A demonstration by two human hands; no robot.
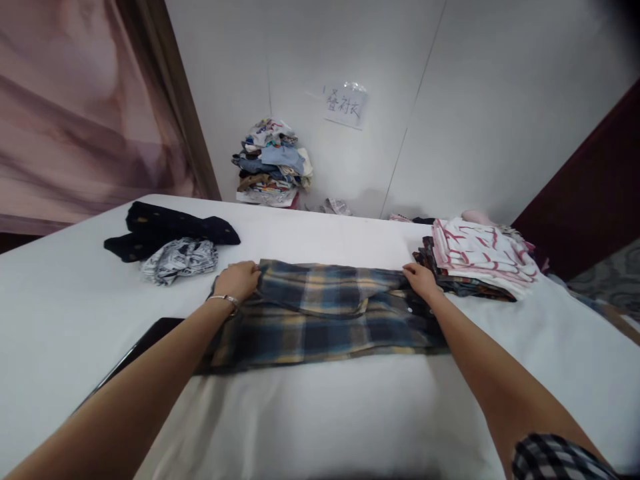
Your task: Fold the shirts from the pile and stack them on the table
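From my remote seat, both hands pinch the far edge of a blue-and-yellow plaid shirt (320, 313): the left hand (239, 280) is curled shut on the cloth at its left end, the right hand (420, 279) closed on the right end, fingers tucked into the fold, so the folded-over strip lies taut and even between them. The shirt lies flat across the middle of the white table (320, 413), a doubled band along its far side. A thin bracelet (226, 299) circles the left wrist. Just beside the right hand sits a stack of folded shirts (480, 257), a red-and-white one on top; near the left hand lie a dark garment (160, 230) and a crumpled printed one (180, 259), touching. Against the far wall stands a heap of clothes (273, 163) under a handwritten paper sign (345, 105)
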